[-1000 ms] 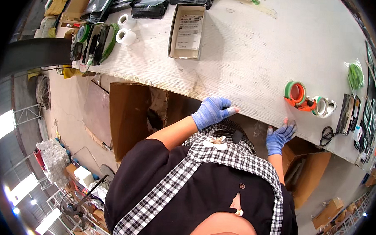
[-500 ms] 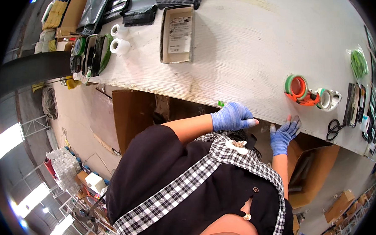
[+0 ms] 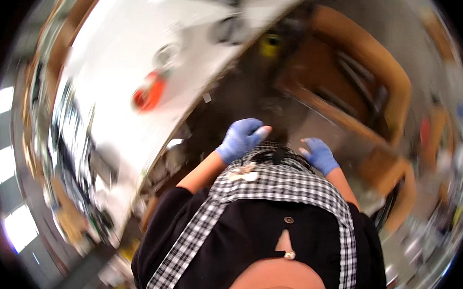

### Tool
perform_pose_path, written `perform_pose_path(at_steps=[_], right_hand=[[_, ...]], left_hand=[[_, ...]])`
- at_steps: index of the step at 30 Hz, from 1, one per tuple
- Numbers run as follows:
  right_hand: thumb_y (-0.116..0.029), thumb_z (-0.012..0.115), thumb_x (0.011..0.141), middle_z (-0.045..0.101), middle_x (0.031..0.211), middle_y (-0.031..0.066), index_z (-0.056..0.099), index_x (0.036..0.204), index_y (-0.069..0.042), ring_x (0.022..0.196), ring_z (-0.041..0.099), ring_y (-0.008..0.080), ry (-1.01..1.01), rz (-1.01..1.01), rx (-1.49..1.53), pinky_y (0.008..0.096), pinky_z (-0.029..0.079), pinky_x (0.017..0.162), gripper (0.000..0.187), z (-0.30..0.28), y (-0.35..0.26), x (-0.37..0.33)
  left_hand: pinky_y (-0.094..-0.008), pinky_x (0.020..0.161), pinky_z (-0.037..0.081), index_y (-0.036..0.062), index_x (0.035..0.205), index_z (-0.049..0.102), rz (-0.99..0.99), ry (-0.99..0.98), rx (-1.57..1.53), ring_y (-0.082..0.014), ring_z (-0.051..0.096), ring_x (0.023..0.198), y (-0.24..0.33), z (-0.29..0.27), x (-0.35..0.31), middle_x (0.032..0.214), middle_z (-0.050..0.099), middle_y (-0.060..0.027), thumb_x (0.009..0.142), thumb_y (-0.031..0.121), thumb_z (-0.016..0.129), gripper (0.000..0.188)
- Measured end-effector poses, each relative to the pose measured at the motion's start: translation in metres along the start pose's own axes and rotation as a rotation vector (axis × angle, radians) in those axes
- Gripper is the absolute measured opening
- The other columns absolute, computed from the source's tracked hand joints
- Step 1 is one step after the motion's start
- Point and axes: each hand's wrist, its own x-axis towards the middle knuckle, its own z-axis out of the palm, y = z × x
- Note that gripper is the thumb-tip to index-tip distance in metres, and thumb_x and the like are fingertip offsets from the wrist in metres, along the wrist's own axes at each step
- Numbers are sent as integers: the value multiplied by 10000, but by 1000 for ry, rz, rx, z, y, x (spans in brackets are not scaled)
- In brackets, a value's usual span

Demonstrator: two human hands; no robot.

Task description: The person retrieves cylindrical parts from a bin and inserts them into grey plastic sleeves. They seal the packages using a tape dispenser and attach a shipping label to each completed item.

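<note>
In front of my checked apron point(image 3: 271, 182) are both my hands, in blue fingertip-less gloves. My left hand point(image 3: 241, 140) has its fingers curled in and is closed; whatever may be inside it is hidden. My right hand point(image 3: 319, 155) is a short way to the right, its fingers loosely bent and apart, nothing visible in them. Neither hand touches the white table point(image 3: 122, 47), whose edge slants past on the left. On the table, blurred, lie an orange tape dispenser point(image 3: 150, 93), a clear tape roll point(image 3: 166, 55) and black-handled scissors point(image 3: 229, 29).
Large cardboard boxes point(image 3: 359, 62) stand on the floor at the right, one with dark packages inside. A smaller carton point(image 3: 395, 188) is below them. Something yellow point(image 3: 269, 44) sits under the table's edge. Shiny dark bags point(image 3: 69, 122) line the table's far left side.
My view and body have turned to the right, so the table now lies to the left. Both hands have come away from the table's edge.
</note>
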Motion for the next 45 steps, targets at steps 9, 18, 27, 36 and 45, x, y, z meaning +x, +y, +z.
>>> perform_pose_path(at_steps=[9,18,27,36,45], right_hand=[[-462,484,977,534,1359,146,499,1370,-98,1270,491,302,24,647,197,420,384,1082,536,-52,161,-81],[-456,560,937,580,1286,183,528,1326,-79,1216,532,345,66,1046,363,444,425,1024,543,-41,221,-94],[-331,642,896,573,1249,211,559,1255,-51,1158,543,386,452,927,464,440,435,1005,463,-80,349,-50],[-371,715,816,493,1373,223,458,1372,-44,1262,476,394,334,1192,278,423,393,1074,694,-55,597,35],[-215,834,690,446,1429,240,316,1443,41,1314,458,347,745,1126,671,393,392,1084,949,-21,764,112]], left_hand=[[-246,688,496,35,949,647,147,-391,-37,-89,583,718,81,149,159,792,626,-15,899,123,676,105],[-265,823,495,52,1155,603,-205,-706,290,-142,592,975,-25,288,386,1074,635,-39,962,247,589,275],[-370,687,548,95,1232,590,-975,-620,213,-234,618,850,-112,383,457,1063,634,-95,915,391,621,436],[-383,812,554,114,1301,540,-1276,-435,-128,-227,574,1033,-168,463,444,1247,563,-69,910,360,668,480],[-500,1011,447,155,1385,435,-1482,-63,-1130,-302,443,1284,-222,586,505,1437,450,-100,949,380,574,510]])
